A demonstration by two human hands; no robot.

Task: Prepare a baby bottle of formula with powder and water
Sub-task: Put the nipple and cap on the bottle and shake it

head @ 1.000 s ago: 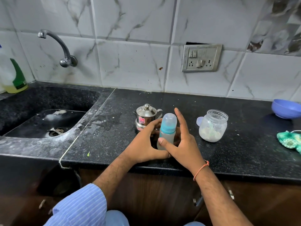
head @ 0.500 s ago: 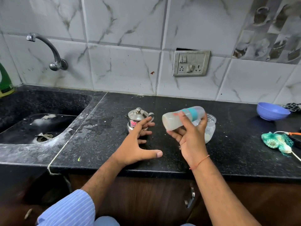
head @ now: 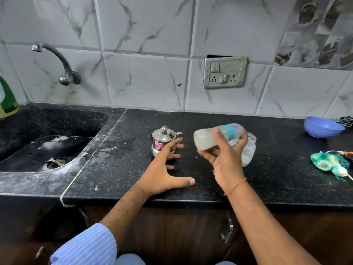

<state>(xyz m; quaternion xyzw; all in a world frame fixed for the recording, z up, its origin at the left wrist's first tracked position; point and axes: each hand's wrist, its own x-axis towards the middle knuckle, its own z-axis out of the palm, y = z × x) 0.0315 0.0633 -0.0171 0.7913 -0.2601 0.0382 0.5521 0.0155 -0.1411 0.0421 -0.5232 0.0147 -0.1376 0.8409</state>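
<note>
My right hand (head: 226,155) grips the baby bottle (head: 205,138) above the black counter (head: 122,165). The bottle lies on its side, base to the left, teal collar and clear cap to the right, with cloudy liquid inside. Behind my right hand stands the glass jar of white powder (head: 249,152), partly hidden. My left hand (head: 162,173) is spread open over the counter, fingers straight, just in front of the small steel pot with a lid (head: 164,141).
A sink (head: 45,150) with a wall tap (head: 57,62) lies to the left, a green soap bottle (head: 6,100) at its far corner. A blue bowl (head: 322,129) and a green net scrubber (head: 328,163) sit at the right. A wall socket (head: 224,72) is behind.
The bottle stood upright on the counter between both hands; my right hand has lifted it and tipped it sideways. My left hand let go and spread open.
</note>
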